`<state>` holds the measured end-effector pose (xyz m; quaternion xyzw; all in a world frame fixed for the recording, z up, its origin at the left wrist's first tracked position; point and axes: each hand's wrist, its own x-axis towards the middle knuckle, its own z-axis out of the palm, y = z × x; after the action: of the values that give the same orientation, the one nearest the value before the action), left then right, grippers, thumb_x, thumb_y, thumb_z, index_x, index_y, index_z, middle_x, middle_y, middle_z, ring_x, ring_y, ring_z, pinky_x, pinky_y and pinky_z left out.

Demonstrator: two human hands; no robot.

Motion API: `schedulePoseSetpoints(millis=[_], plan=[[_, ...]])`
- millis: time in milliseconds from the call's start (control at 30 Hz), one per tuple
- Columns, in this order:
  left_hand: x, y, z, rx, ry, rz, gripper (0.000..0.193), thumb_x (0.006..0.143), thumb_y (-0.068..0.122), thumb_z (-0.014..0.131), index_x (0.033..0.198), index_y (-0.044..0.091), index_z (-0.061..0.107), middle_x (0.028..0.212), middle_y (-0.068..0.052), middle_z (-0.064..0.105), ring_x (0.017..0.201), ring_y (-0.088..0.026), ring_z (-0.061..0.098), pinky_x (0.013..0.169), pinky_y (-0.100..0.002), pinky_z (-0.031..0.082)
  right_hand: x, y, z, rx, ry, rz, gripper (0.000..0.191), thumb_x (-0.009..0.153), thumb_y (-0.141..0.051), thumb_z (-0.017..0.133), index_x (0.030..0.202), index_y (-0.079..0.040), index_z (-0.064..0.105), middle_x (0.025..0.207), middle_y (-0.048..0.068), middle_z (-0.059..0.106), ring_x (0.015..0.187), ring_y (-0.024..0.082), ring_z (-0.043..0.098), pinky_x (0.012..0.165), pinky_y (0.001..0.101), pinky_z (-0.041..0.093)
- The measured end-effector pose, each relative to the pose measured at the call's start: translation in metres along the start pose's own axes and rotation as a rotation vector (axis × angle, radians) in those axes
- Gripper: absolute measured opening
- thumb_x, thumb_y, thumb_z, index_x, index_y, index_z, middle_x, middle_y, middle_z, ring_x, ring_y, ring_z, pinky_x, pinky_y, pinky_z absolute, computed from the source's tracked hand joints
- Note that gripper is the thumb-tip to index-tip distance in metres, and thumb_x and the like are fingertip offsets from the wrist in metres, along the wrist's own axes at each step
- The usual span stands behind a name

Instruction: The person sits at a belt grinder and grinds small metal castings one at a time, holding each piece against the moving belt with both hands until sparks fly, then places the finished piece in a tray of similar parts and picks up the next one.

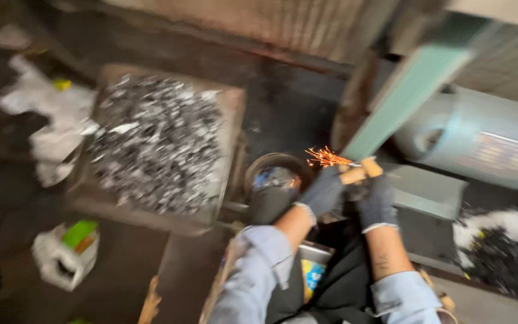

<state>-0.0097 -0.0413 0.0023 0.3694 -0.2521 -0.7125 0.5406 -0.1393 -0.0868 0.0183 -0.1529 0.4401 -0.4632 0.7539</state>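
both gloved hands close on a short wooden handle [360, 173], the left hand [324, 192] wrapped around its near end and the right hand [378, 201] clamped just beside it, nearer the far end. that handle points up and left toward a green machine arm [409, 90], and orange sparks [326, 157] spray out at the spot where its tip meets the machine (the tip itself is too blurred to make out). both gloves are dark grey with pale cuffs, and rolled-up blue sleeves [259, 264] bare the forearms.

just left of the hands sits a round dark bowl [276, 174] with something bluish inside. further left, a big tray [157, 144] is heaped with small shiny metal pieces. white bags [49, 120] lie crumpled at its left edge, and another white bag [64, 252] with a green patch rests on the floor below it. a pale blue motor drum [481, 141] stands to the right, well apart from the hands, and a second heap of dark metal pieces [502, 258] lies on white sheeting at the lower right.
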Motion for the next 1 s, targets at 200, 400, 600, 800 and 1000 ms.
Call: schedulePoseSetpoints(millis=[200,400,600,800,1000], plan=[[-0.028,0.074,-0.008,1.109,-0.056,0.130,0.040,0.089,0.042,0.071,0.108,0.006,0.073,0.096,-0.017,0.075,0.091,-0.032,0.071,0.079,-0.042,0.054,-0.012,0.013,-0.007,-0.236,-0.047,-0.190,0.036,0.102,-0.030,0.065,0.124,-0.001,0.065,0.109,0.010,0.070,0.092,0.020,0.066,0.079,0.0319,0.055],[-0.130,0.165,-0.133,1.895,0.769,0.253,0.018,0.099,0.014,0.058,0.110,0.006,0.068,0.078,-0.011,0.065,0.069,-0.029,0.067,0.058,-0.045,0.050,-0.069,0.010,0.010,-1.062,-0.115,-0.308,0.048,0.097,-0.028,0.067,0.134,0.002,0.064,0.125,0.014,0.069,0.115,0.022,0.062,0.099,0.0328,0.046],[-0.134,0.166,-0.184,2.167,0.765,0.405,0.017,0.090,0.016,0.059,0.104,0.015,0.068,0.092,-0.009,0.069,0.095,-0.029,0.064,0.082,-0.046,0.048,-0.101,0.046,0.069,-1.497,-0.455,-0.147,0.058,0.085,-0.038,0.073,0.133,-0.008,0.064,0.133,0.011,0.067,0.119,0.023,0.064,0.101,0.0342,0.047],[-0.130,0.150,-0.188,2.202,0.734,0.318,0.025,0.089,0.016,0.058,0.111,0.012,0.069,0.095,-0.013,0.069,0.089,-0.033,0.067,0.077,-0.048,0.052,-0.135,0.046,0.088,-1.590,-0.423,0.010,0.062,0.084,-0.048,0.068,0.137,-0.016,0.064,0.123,0.008,0.075,0.114,0.020,0.071,0.102,0.0321,0.050],[-0.134,0.175,-0.155,1.847,0.760,0.263,0.027,0.100,0.019,0.056,0.124,0.011,0.063,0.102,-0.021,0.068,0.088,-0.041,0.068,0.073,-0.051,0.054,-0.150,0.052,0.067,-1.698,-0.417,-0.123,0.060,0.086,-0.049,0.071,0.139,-0.023,0.064,0.128,0.005,0.068,0.120,0.025,0.060,0.103,0.0358,0.042]])
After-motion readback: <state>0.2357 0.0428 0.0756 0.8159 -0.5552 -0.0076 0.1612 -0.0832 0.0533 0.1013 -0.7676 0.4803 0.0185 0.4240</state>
